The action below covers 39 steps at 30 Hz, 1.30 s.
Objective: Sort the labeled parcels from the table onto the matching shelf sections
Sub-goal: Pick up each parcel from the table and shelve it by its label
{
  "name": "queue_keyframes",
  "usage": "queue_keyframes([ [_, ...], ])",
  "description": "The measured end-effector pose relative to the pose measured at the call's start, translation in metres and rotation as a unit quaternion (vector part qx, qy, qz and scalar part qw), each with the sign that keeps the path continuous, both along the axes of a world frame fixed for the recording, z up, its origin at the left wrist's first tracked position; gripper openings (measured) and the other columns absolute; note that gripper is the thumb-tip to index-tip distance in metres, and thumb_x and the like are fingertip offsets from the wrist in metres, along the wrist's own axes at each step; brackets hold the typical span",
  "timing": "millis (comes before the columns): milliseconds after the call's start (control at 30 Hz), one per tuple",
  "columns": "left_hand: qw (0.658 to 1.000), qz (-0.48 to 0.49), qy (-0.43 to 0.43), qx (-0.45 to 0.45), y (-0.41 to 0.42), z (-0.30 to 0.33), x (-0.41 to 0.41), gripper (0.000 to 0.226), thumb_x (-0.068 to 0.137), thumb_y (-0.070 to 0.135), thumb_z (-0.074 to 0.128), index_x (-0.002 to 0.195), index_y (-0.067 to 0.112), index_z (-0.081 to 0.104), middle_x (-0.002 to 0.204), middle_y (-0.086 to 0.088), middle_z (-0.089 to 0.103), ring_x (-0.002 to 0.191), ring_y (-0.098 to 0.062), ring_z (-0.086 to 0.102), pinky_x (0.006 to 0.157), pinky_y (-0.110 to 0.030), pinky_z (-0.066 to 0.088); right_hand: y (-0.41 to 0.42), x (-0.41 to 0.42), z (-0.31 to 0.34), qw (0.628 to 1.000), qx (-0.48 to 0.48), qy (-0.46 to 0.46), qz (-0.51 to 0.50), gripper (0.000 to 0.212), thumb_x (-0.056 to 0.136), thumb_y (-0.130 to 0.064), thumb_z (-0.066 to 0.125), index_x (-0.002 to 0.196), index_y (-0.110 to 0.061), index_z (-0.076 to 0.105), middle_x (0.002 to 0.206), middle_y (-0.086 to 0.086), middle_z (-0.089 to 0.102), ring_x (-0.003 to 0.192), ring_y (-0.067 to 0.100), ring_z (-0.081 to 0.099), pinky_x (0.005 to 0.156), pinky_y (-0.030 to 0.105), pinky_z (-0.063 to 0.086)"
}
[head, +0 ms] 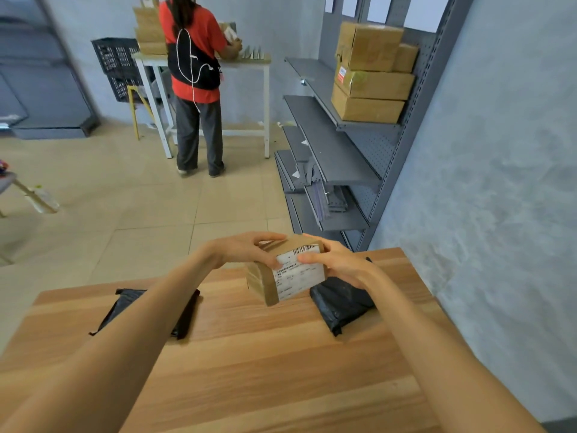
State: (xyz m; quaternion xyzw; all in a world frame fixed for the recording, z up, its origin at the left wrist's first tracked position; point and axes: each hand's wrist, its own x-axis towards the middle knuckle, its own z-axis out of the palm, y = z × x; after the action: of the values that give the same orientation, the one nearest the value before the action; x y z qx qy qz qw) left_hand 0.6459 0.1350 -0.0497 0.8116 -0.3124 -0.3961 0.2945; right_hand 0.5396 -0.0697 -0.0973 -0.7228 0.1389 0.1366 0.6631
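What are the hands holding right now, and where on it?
Both hold one small cardboard parcel above the table. The left hand grips its upper left edge; the right hand grips the right end, thumb on the white label.

A small brown cardboard parcel (285,270), white label up, is tilted above two black bagged parcels (340,300).

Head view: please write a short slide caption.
Both hands hold a labeled box above the table, between two black bags.

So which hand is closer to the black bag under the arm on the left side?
Left. The left hand grips the cardboard parcel beyond and to the right of that black bag; the right hand holds the parcel's other side, farther off.
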Motion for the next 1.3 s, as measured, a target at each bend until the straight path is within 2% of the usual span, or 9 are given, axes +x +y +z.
queue_keyframes([
  [167, 0.991, 0.072, -0.043, -0.106, 0.009, 0.006, 0.004, 0.090, 0.071, 0.056, 0.073, 0.148, 0.034, 0.032, 0.152, 0.008, 0.033, 0.140, -0.013, 0.027, 0.115, -0.037, 0.022, -0.008, 0.001, 0.020, 0.994, -0.042, -0.011, -0.100, 0.037, 0.083, -0.044, 0.071, 0.114, -0.024, 0.065, 0.107, -0.002, 0.073, 0.103, 0.018, 0.068, 0.091, 0.044, 0.055],
  [433, 0.986, 0.064, -0.060, -0.139, 0.008, 0.010, -0.004, 0.100, 0.075, 0.025, 0.080, 0.153, 0.030, 0.016, 0.153, 0.010, 0.027, 0.140, -0.009, 0.026, 0.106, -0.022, 0.021, -0.016, 0.002, 0.040, 0.988, -0.074, 0.033, -0.129, 0.055, 0.078, -0.060, 0.068, 0.111, -0.016, 0.068, 0.105, 0.007, 0.073, 0.090, 0.024, 0.072, 0.073, 0.044, 0.061],
  [533, 0.985, 0.040, -0.062, -0.157, 0.004, 0.014, -0.007, 0.106, 0.072, 0.021, 0.084, 0.153, 0.028, 0.016, 0.146, 0.015, 0.033, 0.131, -0.001, 0.034, 0.104, -0.015, 0.024, -0.015, 0.001, 0.044, 0.989, -0.072, 0.045, -0.123, 0.057, 0.079, -0.065, 0.063, 0.111, -0.018, 0.069, 0.102, 0.010, 0.074, 0.089, 0.026, 0.073, 0.074, 0.047, 0.060],
  [700, 0.967, 0.080, -0.077, -0.229, -0.001, 0.010, -0.009, 0.089, 0.070, 0.004, 0.082, 0.142, 0.026, 0.036, 0.118, 0.021, 0.051, 0.100, 0.022, 0.046, 0.080, 0.002, 0.039, -0.009, -0.001, 0.052, 0.990, -0.072, 0.058, -0.107, 0.058, 0.081, -0.068, 0.058, 0.113, -0.021, 0.067, 0.103, 0.011, 0.073, 0.090, 0.026, 0.073, 0.077, 0.049, 0.060],
  [800, 0.960, 0.115, -0.076, -0.245, 0.000, 0.008, -0.009, 0.082, 0.071, 0.008, 0.082, 0.139, 0.026, 0.041, 0.117, 0.015, 0.055, 0.099, 0.014, 0.050, 0.069, 0.004, 0.038, -0.009, -0.003, 0.054, 0.991, -0.070, 0.064, -0.096, 0.063, 0.084, -0.074, 0.048, 0.113, -0.021, 0.067, 0.101, 0.011, 0.074, 0.089, 0.026, 0.073, 0.077, 0.046, 0.060],
  [933, 0.948, 0.174, -0.021, -0.266, 0.001, 0.009, -0.006, 0.063, 0.081, 0.024, 0.074, 0.136, 0.025, 0.045, 0.119, 0.003, 0.062, 0.097, -0.007, 0.064, 0.065, -0.012, 0.052, -0.016, -0.005, 0.049, 0.984, -0.088, 0.025, -0.150, 0.067, 0.087, -0.075, 0.037, 0.118, -0.023, 0.066, 0.106, 0.004, 0.073, 0.099, 0.019, 0.069, 0.090, 0.045, 0.054],
  [1100, 0.930, 0.240, 0.028, -0.276, -0.003, 0.009, 0.002, 0.041, 0.088, 0.042, 0.063, 0.120, 0.018, 0.060, 0.100, -0.001, 0.074, 0.088, -0.017, 0.070, 0.076, -0.026, 0.052, -0.031, -0.008, 0.038, 0.940, -0.252, -0.064, -0.219, 0.059, 0.092, -0.060, 0.048, 0.134, -0.018, 0.055, 0.133, 0.001, 0.058, 0.124, 0.019, 0.053, 0.107, 0.042, 0.041],
  [1200, 0.922, 0.260, 0.058, -0.281, -0.011, 0.011, 0.008, 0.042, 0.087, 0.050, 0.060, 0.113, 0.017, 0.066, 0.095, -0.004, 0.075, 0.088, -0.019, 0.068, 0.088, -0.031, 0.049, -0.037, -0.011, 0.041, 0.906, -0.359, -0.084, -0.210, 0.058, 0.095, -0.051, 0.050, 0.142, -0.017, 0.046, 0.140, 0.004, 0.052, 0.129, 0.023, 0.048, 0.105, 0.039, 0.041],
  [1300, 0.916, 0.272, 0.075, -0.285, -0.025, 0.016, 0.008, 0.039, 0.088, 0.050, 0.058, 0.106, 0.018, 0.070, 0.090, -0.003, 0.075, 0.079, -0.015, 0.067, 0.081, -0.028, 0.048, -0.044, -0.016, 0.047, 0.842, -0.500, -0.096, -0.180, 0.057, 0.097, -0.045, 0.050, 0.145, -0.017, 0.040, 0.144, 0.006, 0.048, 0.131, 0.026, 0.044, 0.100, 0.043, 0.044],
])
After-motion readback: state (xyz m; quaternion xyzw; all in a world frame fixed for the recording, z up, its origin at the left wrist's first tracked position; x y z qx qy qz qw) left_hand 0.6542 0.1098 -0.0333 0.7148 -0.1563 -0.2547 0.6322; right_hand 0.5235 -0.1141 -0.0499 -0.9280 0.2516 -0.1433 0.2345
